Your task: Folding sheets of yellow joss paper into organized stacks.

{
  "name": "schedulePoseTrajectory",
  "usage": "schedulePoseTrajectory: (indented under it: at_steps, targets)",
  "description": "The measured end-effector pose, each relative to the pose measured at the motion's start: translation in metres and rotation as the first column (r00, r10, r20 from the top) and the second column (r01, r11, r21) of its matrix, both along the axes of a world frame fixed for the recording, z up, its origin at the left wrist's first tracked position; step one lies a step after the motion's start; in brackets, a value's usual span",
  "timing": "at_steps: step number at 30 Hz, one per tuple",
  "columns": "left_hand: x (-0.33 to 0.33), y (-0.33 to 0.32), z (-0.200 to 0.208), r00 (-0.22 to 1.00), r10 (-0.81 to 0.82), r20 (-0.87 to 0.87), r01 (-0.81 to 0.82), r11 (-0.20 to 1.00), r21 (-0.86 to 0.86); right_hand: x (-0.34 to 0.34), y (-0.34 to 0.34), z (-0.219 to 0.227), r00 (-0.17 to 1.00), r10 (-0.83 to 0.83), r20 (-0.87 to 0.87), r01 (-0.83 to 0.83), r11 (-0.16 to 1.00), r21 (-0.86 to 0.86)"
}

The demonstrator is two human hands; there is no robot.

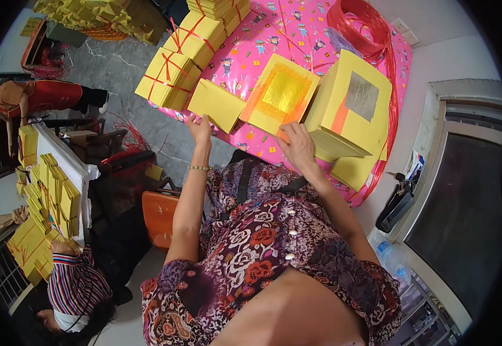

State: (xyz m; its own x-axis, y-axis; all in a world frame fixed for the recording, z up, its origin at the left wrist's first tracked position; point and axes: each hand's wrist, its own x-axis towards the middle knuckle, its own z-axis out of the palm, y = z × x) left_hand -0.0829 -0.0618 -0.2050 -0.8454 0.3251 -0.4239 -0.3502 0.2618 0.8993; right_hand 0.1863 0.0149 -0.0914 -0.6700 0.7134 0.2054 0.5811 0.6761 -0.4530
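At its near edge, my left hand (199, 129) pinches a small plain yellow paper stack (219, 106), which lies flat on the table. My right hand (298, 145) grips the lower right corner of joss paper with a gold square (284, 91) inside an orange border. The two papers lie side by side, nearly touching. Just right of my right hand stands a thick stack of yellow joss paper (343, 109), its top sheet bearing a silver foil square (360, 96).
Red-tied yellow paper bundles (170, 78) stand at the left of the pink patterned table cover (262, 34). A red ribbon coil (359, 26) lies at the far right. An orange stool (160, 218) is at my left. Two other people work at the left, one beside a paper-laden table (81, 173).
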Motion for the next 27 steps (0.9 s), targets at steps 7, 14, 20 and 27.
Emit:
schedulePoseTrajectory:
  at_steps: [7,14,20,27]
  targets:
    - [0.031,-0.017,0.019,0.969,-0.225,-0.097,0.237,0.962,0.133,0.001,0.002,0.003,0.979,-0.117,-0.164,0.084,0.977,-0.198]
    - [0.07,-0.007,0.063,0.833,-0.506,0.222,0.386,0.821,0.421,0.003,0.004,-0.002,0.959,-0.223,-0.177,0.148,0.922,-0.358]
    - [0.082,0.0,0.067,0.809,-0.496,0.315,0.329,0.827,0.456,0.001,0.003,-0.002,0.955,-0.244,-0.17,0.171,0.918,-0.356]
    - [0.089,0.003,0.073,0.782,-0.541,0.309,0.394,0.814,0.426,0.0,0.003,-0.001,0.958,-0.249,-0.141,0.194,0.927,-0.32]
